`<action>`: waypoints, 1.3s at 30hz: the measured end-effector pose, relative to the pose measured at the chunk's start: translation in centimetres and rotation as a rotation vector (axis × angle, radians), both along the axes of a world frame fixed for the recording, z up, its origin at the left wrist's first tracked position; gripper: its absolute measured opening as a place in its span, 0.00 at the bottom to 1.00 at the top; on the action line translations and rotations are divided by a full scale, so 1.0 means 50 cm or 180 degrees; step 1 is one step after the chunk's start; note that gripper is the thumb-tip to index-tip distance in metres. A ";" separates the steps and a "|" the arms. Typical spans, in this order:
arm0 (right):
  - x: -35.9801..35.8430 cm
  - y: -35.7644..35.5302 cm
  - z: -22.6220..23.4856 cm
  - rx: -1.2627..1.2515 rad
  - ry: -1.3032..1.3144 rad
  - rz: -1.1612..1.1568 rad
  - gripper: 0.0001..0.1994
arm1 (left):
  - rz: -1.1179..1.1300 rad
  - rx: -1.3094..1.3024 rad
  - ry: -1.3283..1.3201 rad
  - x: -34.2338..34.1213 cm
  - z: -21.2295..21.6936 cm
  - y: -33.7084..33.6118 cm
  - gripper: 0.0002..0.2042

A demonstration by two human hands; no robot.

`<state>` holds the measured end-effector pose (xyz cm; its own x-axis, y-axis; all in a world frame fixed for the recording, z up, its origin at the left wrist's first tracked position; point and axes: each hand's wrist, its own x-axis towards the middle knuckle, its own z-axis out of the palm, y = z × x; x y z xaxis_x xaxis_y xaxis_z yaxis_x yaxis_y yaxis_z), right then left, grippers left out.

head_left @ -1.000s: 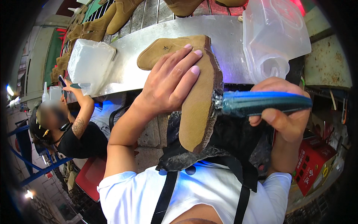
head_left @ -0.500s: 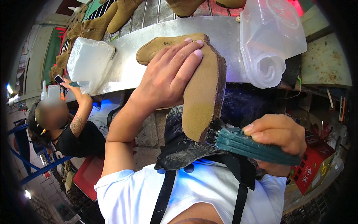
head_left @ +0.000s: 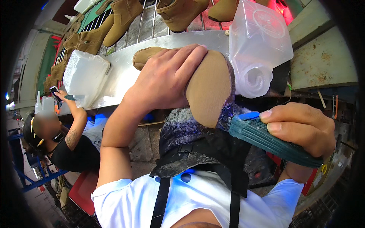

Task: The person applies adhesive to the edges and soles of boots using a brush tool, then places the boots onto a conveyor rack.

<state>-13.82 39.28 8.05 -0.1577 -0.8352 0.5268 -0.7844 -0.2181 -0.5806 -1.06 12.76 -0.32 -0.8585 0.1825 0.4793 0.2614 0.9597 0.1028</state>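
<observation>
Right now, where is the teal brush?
In the head view, the teal brush is at the lower right, held in the right hand, with its front end just below the tan boot sole held by the left hand.

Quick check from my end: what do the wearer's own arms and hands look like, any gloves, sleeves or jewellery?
Both hands are bare: no gloves, rings or watch show on the left hand or the right hand. The forearms are uncovered. Short white sleeves end at the upper arms, part of a white T-shirt. A dark apron with black straps hangs over the chest.
</observation>
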 end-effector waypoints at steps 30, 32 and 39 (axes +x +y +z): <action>-0.073 -0.075 -0.175 -0.0653 -0.0782 0.0223 0.19 | -0.0425 0.1380 -0.1454 -0.065 0.064 -0.106 0.47; -0.066 -0.077 -0.157 -0.0147 -0.0669 0.0484 0.12 | -0.0327 0.1389 -0.1633 -0.056 0.058 -0.119 0.49; -0.140 -0.065 -0.030 -0.0097 -0.1456 0.0316 0.23 | -0.0508 0.1237 -0.1960 -0.054 0.064 -0.129 0.49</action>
